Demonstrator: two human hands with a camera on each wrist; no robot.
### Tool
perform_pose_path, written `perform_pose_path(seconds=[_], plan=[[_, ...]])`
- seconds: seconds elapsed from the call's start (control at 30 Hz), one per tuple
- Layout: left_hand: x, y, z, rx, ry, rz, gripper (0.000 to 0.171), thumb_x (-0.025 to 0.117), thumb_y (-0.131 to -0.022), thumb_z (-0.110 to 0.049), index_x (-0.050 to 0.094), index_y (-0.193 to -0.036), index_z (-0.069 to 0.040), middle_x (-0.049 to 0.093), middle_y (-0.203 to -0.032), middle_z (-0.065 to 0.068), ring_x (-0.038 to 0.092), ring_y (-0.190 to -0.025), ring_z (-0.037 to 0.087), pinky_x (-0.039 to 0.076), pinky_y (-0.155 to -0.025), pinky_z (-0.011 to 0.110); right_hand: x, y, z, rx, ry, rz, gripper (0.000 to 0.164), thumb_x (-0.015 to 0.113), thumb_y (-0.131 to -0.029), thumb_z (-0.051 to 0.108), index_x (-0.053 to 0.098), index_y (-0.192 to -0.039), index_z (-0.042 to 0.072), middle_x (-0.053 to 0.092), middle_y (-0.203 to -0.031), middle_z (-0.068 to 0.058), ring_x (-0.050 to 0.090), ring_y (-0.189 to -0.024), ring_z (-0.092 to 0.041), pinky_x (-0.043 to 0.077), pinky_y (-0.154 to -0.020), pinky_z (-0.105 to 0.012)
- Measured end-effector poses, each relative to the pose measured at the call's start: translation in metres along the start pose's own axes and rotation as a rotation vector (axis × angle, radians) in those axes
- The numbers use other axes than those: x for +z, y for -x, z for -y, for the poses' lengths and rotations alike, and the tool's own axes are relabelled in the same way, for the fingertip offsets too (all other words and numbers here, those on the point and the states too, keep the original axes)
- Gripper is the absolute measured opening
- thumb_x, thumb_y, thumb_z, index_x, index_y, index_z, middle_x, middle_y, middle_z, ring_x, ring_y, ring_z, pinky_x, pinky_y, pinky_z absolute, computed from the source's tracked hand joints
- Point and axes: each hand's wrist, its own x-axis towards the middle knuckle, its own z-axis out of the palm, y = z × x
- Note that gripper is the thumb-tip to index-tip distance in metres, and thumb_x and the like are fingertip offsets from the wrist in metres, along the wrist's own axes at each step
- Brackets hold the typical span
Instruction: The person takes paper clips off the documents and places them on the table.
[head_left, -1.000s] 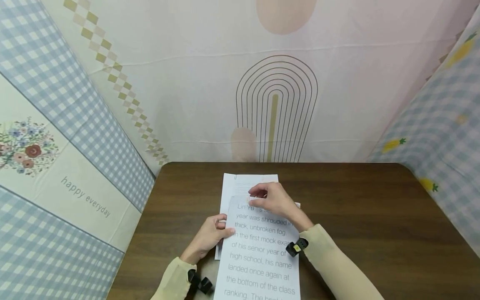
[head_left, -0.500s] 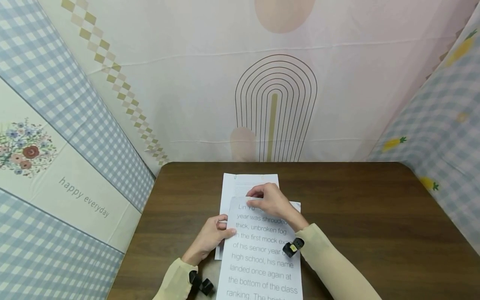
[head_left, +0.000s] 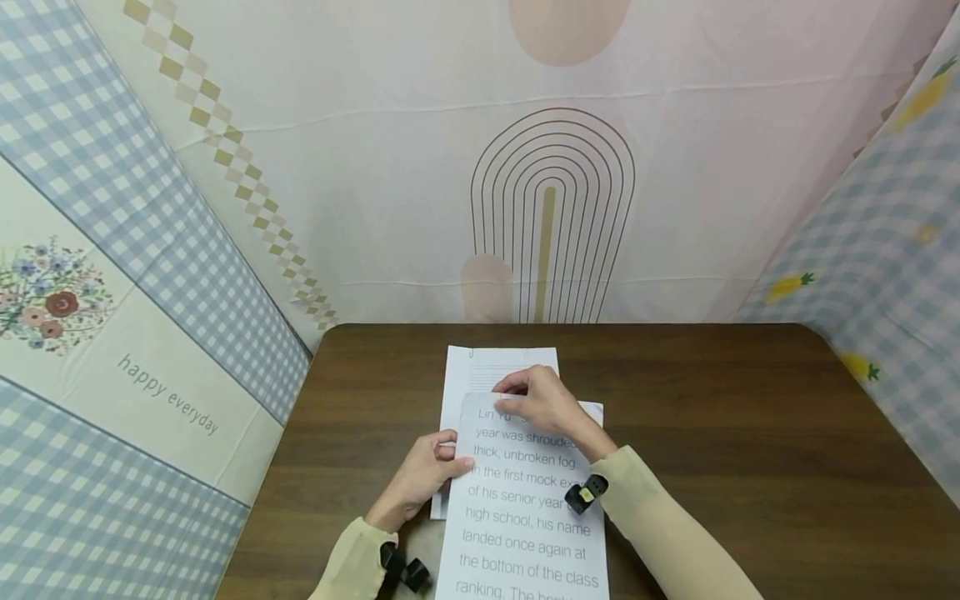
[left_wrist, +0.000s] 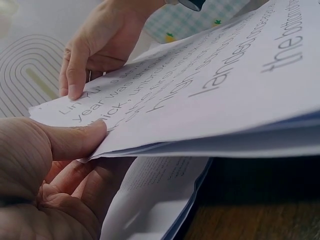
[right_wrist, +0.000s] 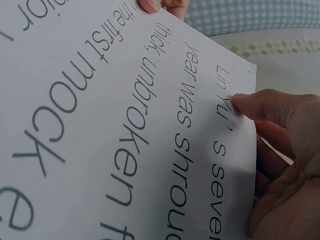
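Observation:
A sheaf of white paper sheets (head_left: 525, 517) printed in large type is held up over the table, tilted towards me. My left hand (head_left: 423, 475) pinches its left edge, thumb on the printed face and fingers behind. At the top edge my right hand (head_left: 551, 408) pinches the sheets, its thumb on the first printed line in the right wrist view and its fingers behind the paper. Loose layers show along the near edge of the sheaf (left_wrist: 225, 120) in the left wrist view. Under it lies a second paper stack (head_left: 457, 375) with finer print, partly covered.
The brown wooden table (head_left: 712, 433) reaches out to both sides. Small paper clips sit on the top edge of the lower stack, one clip (head_left: 471, 353) near its left corner. A patterned cloth (head_left: 390, 208) hangs behind the table, and checked cloths hang at both sides.
The held sheaf has shifted slightly to the right. My right hand has moved a little left along the top edge, and my left hand has moved slightly right with the paper.

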Motion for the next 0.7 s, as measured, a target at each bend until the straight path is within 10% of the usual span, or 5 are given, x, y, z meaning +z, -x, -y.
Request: perform_pose_path(seconds=[0.7], plan=[[0.0008,-0.0007,-0.0011,0.005,-0.015,0.001,0.031,0.072,-0.103,-0.005,0.065,-0.131,0.006,0.083,-0.112,0.020,0.082,-0.084,0.016,0.063,-0.071,0.028,0.0010,0.0008,-0.0040,0.024,-0.007,-0.026,0.018,0.081,-0.095,0.007,0.084,-0.112,0.003,0.083,-0.103,-0.008,0.065,-0.082,-0.012,0.052,-0.075,-0.024]])
